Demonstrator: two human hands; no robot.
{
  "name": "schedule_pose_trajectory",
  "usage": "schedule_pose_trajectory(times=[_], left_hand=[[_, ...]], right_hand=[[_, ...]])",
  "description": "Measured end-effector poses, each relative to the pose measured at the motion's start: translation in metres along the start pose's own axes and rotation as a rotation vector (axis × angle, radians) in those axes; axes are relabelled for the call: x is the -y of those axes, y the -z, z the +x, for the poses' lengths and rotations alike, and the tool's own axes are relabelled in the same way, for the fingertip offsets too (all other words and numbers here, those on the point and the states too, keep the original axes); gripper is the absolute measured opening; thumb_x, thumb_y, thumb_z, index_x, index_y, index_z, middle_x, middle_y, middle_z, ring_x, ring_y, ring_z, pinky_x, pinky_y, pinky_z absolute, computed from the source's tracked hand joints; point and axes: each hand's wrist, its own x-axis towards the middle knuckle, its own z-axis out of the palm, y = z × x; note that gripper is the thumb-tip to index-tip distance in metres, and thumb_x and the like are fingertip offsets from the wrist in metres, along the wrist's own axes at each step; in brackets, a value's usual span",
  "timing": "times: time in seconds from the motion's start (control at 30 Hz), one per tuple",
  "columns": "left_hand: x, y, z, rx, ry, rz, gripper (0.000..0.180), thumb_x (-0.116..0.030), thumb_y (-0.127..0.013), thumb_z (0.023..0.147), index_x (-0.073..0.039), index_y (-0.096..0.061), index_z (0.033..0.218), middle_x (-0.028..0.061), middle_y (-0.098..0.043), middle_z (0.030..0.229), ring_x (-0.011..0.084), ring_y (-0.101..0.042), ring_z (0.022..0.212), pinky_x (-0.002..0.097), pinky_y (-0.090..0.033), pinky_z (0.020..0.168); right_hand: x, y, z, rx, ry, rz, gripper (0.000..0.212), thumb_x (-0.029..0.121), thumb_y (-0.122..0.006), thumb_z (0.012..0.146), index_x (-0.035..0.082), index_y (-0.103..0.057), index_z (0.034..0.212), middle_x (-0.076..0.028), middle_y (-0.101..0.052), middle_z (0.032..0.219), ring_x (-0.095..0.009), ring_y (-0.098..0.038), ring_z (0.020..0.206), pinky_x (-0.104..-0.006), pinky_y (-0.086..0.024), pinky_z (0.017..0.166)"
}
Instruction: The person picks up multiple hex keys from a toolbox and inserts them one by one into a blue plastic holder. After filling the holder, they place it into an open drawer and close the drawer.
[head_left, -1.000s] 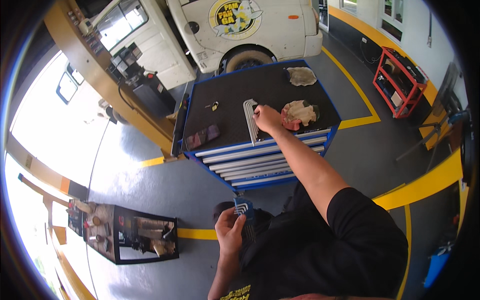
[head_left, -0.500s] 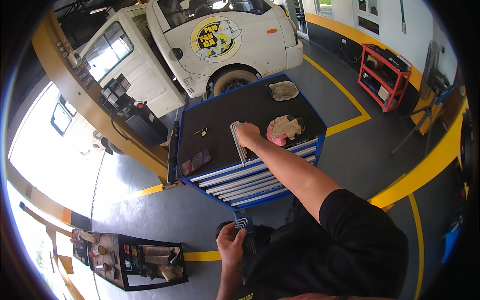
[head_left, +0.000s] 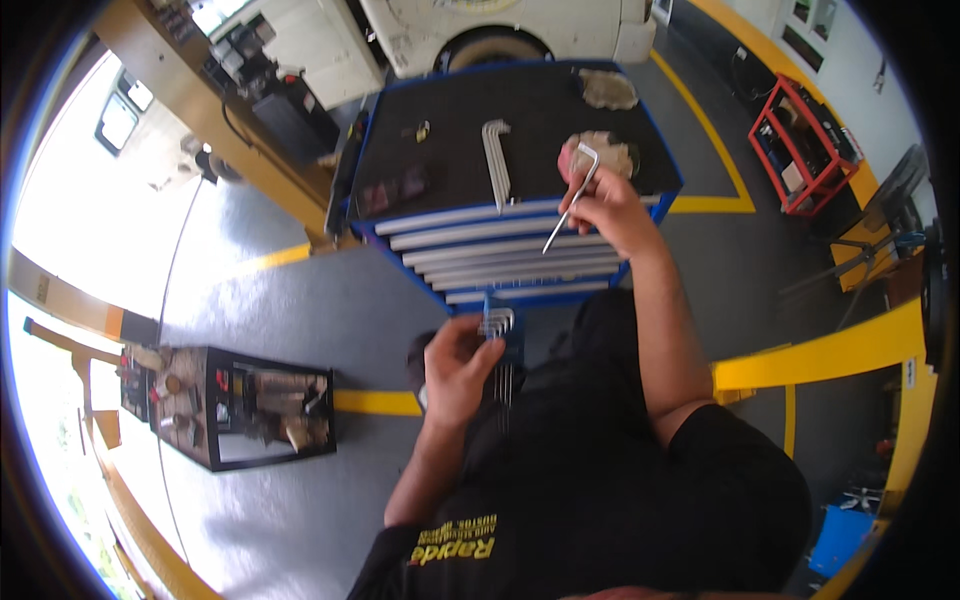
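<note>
The hex key [head_left: 560, 228] is shiny metal, the cabinet top [head_left: 435, 130] matt.

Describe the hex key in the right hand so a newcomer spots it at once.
Find the blue, dark-topped drawer cabinet. In front of its right part is the right hand, gripping an L-shaped silver hex key. It is held singly; other keys lie together on the cabinet or sit in the blue holder in the left hand.

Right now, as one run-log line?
left hand: holds blue hex-key holder | right hand: holds single hex key | tool chest top: hex-key row
</note>
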Motion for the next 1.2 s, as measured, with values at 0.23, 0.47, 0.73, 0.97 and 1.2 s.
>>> schedule_pose_trajectory(times=[0.23,0.47,0.73,0.97,1.2], left_hand=[[-0.027,-0.014,0.007,0.092,-0.108,-0.202,0.034,0.001,-0.075,0.096,0.005,-0.061,0.126,0.0124,-0.073,0.112,0.0149,-0.07,0.101,0.0303,-0.058,0.092],[-0.037,-0.019,-0.005,0.134,-0.136,-0.236,0.034,0.002,-0.076,0.095,0.005,-0.061,0.125,0.0129,-0.073,0.113,0.0152,-0.07,0.102,0.031,-0.059,0.093],[-0.048,-0.02,-0.011,0.238,-0.126,-0.203,0.034,0.002,-0.074,0.096,0.007,-0.061,0.127,0.014,-0.074,0.114,0.0163,-0.071,0.103,0.0324,-0.059,0.095],[-0.05,-0.025,-0.01,0.215,-0.015,-0.275,0.035,0.001,-0.073,0.096,0.008,-0.059,0.128,0.0166,-0.073,0.115,0.0189,-0.073,0.103,0.0332,-0.06,0.093],[-0.045,-0.022,-0.01,0.22,0.011,-0.22,0.033,0.003,-0.07,0.097,0.008,-0.06,0.128,0.0151,-0.073,0.115,0.0179,-0.072,0.104,0.0324,-0.059,0.094]], right_hand=[[0.056,-0.034,-0.077,0.067,0.307,0.089,0.039,0.002,-0.063,0.103,0.001,-0.052,0.14,-0.013,-0.071,0.106,-0.017,-0.073,0.096,-0.0276,-0.059,0.082],[0.069,-0.056,-0.093,0.082,0.432,0.02,0.055,-0.001,-0.062,0.103,0.002,-0.039,0.152,-0.015,-0.071,0.107,-0.019,-0.073,0.099,-0.0289,-0.059,0.085],[0.078,-0.054,-0.095,0.221,0.294,0.01,0.069,0.003,-0.066,0.1,0.002,-0.032,0.16,-0.015,-0.071,0.103,-0.019,-0.073,0.094,-0.0294,-0.059,0.084],[0.072,-0.062,-0.091,0.312,0.301,-0.068,0.087,0.005,-0.07,0.097,0.004,-0.019,0.167,-0.014,-0.071,0.1,-0.017,-0.07,0.094,-0.0298,-0.056,0.091],[0.069,-0.062,-0.095,0.269,0.281,-0.188,0.083,0.009,-0.075,0.093,0.005,-0.031,0.164,-0.008,-0.065,0.106,-0.015,-0.066,0.098,-0.0307,-0.054,0.092]])
